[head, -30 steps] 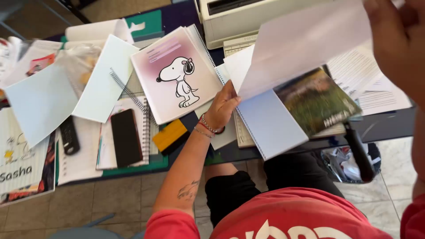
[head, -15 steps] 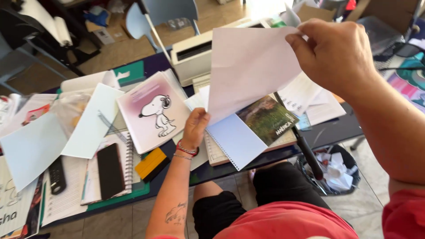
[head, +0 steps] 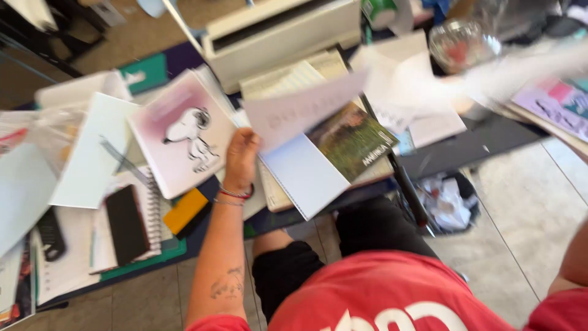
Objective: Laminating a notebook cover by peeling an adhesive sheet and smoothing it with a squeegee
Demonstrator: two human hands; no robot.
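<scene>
My left hand [head: 241, 160], with bracelets at the wrist, lies on a pile of papers at the desk's front edge, its fingers apart at the left edge of a pale blue sheet [head: 303, 178]. Beside that sheet lies a booklet with a green landscape cover [head: 352, 141]. A pale lilac sheet [head: 303, 110] hangs tilted and blurred above both, its left corner just over my fingers. Of my right arm only the forearm [head: 572, 257] shows at the lower right edge. A pale motion streak [head: 527, 64] crosses the upper right, and I cannot make out the hand in it.
A pink notebook with a cartoon dog [head: 184, 138] lies left of my hand. Further left are a black phone [head: 125, 224] on a spiral pad and an orange block [head: 185, 210]. A beige binding machine [head: 282, 30] stands behind. A bin of crumpled paper [head: 447, 202] sits on the floor.
The lilac sheet my right hand held high has dropped lower over the booklet. The right hand has swept off to the right into blur. My view has tilted; the left hand stays on the pile.
</scene>
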